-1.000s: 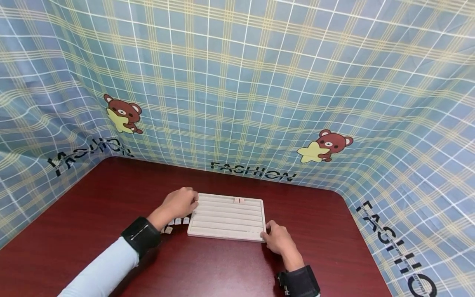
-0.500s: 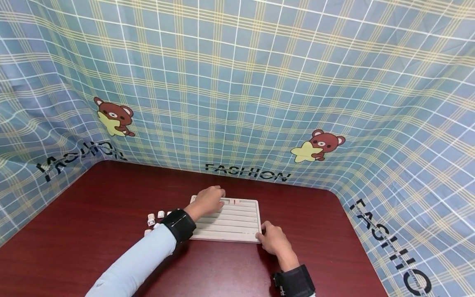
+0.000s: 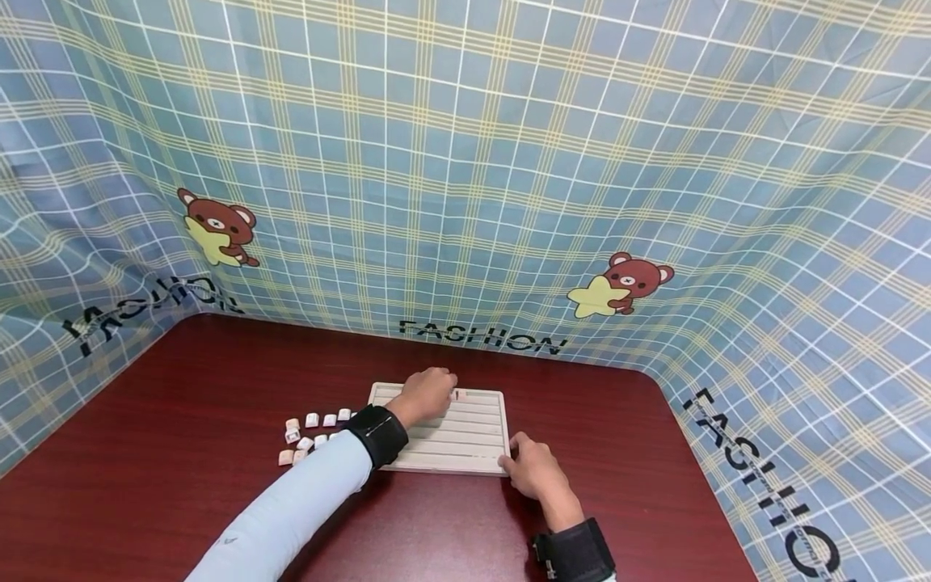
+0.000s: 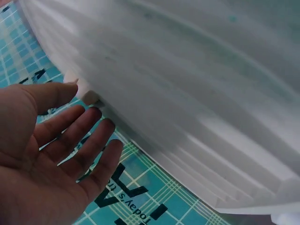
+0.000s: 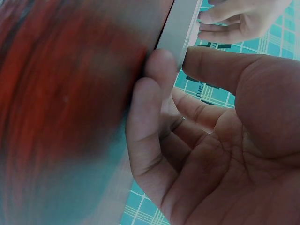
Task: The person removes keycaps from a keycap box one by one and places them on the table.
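A shallow white ridged tray [image 3: 458,444] lies on the table in the head view. At its far edge my left hand [image 3: 427,394] reaches over the top row, palm down. In the left wrist view, a small keycap [image 4: 90,97] sits between the tips of my left thumb and first fingers, which seem to pinch it. Beside the fingers, a pale pink keycap [image 3: 461,395] stands in the top row; another is partly hidden by my hand. My right hand [image 3: 537,470] holds the tray's near right corner, thumb on one side and fingers [image 5: 143,108] on the other.
Several loose white and pinkish keycaps [image 3: 313,420] lie on the dark red table [image 3: 218,388] left of the tray, some behind the left sleeve [image 3: 291,501]. A plaid curtain [image 3: 436,202] surrounds the table's back and sides.
My left hand has moved right, from the tray's left edge to the keycaps in the top row. The loose keycaps have come into fuller view. My right hand stays at the corner.
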Available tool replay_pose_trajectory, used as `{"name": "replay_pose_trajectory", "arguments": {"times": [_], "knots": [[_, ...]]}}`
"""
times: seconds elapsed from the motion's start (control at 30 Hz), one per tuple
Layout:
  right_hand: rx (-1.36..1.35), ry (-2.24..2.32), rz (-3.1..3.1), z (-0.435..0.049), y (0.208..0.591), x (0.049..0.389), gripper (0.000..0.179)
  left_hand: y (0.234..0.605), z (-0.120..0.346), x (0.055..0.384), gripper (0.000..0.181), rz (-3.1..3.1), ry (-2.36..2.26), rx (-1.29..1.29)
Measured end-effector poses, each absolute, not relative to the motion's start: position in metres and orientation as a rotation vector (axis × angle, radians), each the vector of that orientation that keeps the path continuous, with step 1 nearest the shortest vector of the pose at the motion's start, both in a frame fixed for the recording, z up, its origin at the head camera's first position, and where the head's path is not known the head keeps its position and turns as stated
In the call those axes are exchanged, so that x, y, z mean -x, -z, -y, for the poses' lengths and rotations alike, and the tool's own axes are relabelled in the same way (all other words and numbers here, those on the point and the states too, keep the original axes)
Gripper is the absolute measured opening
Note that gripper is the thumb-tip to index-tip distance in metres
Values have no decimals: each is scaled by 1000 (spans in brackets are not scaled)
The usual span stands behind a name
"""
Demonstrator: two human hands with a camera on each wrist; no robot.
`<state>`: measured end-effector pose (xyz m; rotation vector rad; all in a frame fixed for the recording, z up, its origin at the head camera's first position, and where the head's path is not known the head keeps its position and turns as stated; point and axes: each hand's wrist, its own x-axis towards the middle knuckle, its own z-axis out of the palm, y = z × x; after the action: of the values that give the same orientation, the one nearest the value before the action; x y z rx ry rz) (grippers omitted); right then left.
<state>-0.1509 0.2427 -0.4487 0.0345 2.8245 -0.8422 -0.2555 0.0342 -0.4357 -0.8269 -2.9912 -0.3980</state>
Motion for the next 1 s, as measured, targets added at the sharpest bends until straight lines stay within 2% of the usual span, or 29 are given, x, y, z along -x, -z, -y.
{"name": "replay_pose_trajectory", "arguments": {"times": [0.3,0.57,1.0], "knots": [[-29,836,-2836,-243,448,151,26,440,-43,259,11,2968,304,749],[-31,834,-2832,-242,450,151,26,445,-42,264,12,2950,407,682],[-3,821,-2844,-242,450,151,24,445,-42,263,8,2959,358,711]]}}
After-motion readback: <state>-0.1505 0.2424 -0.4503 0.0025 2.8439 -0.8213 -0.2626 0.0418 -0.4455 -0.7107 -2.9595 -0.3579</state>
